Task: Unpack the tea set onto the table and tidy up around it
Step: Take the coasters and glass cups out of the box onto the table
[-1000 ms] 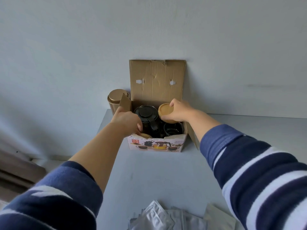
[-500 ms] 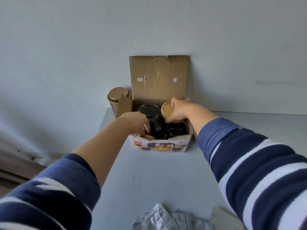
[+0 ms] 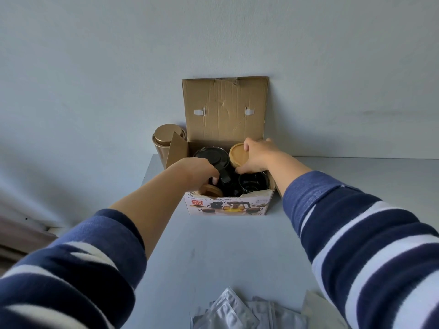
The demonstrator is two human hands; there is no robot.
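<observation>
Box [image 3: 226,205]: open cardboard carton at the far end of the counter [image 3: 213,252], its lid flap standing upright against the wall; the near face carries a printed picture of a tea set.
Teapot [image 3: 212,157]: dark, with a black lid, sitting inside the box at the far left.
Left hand [image 3: 197,173]: reaches into the box from the near left, fingers curled down beside the teapot's black handle; whether it grips the handle cannot be told.
Right hand [image 3: 257,155]: clasped around a round wooden coaster [image 3: 237,154], held tilted above the box's far right part.
Second coaster [image 3: 210,189]: wooden disc in the box's near left corner, just under the left hand.
Glass cup [image 3: 253,184]: dark, in the box's near right part.
Gold tin [image 3: 166,143]: upright, just left of the box.
Foil sachets [image 3: 237,314]: heaped at the counter's near edge.
</observation>
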